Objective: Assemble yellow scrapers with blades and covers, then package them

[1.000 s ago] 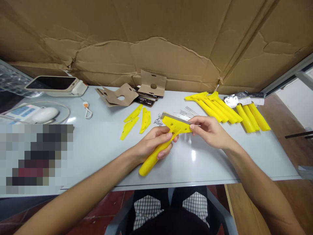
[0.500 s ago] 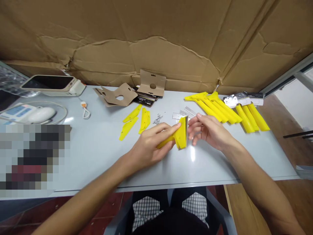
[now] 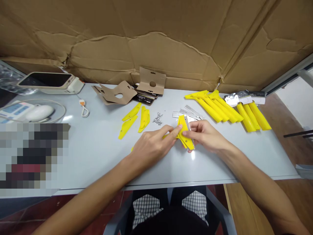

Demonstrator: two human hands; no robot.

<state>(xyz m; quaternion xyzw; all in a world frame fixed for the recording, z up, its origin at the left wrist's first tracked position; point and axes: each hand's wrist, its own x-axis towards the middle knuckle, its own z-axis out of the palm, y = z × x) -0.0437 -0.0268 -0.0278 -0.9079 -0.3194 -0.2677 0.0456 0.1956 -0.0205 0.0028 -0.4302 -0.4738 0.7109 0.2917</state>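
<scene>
Between my hands is a yellow scraper (image 3: 186, 136) with a metal blade along its right edge. My left hand (image 3: 156, 140) is closed on its handle side, index finger pressing on the yellow head. My right hand (image 3: 204, 135) pinches the blade side, thumb on top and the other fingers underneath. Metal blades (image 3: 190, 112) lie just behind the scraper. To their left is a small heap of screws (image 3: 158, 118), and beyond it several loose yellow plates (image 3: 144, 119). Several yellow handles (image 3: 215, 107) lie at the right rear.
Cut cardboard pieces (image 3: 117, 94) and black packaging (image 3: 144, 97) stand against the cardboard wall (image 3: 171, 49). More yellow handles (image 3: 253, 119) stick out of packaging at the right. A phone (image 3: 47, 80), a white mouse (image 3: 40, 113) and a cable tag (image 3: 83, 106) are at the left.
My right hand has closed from open onto the scraper's blade side. The scraper has turned, its head now tilting down to the right, and my left hand lies flatter over the handle.
</scene>
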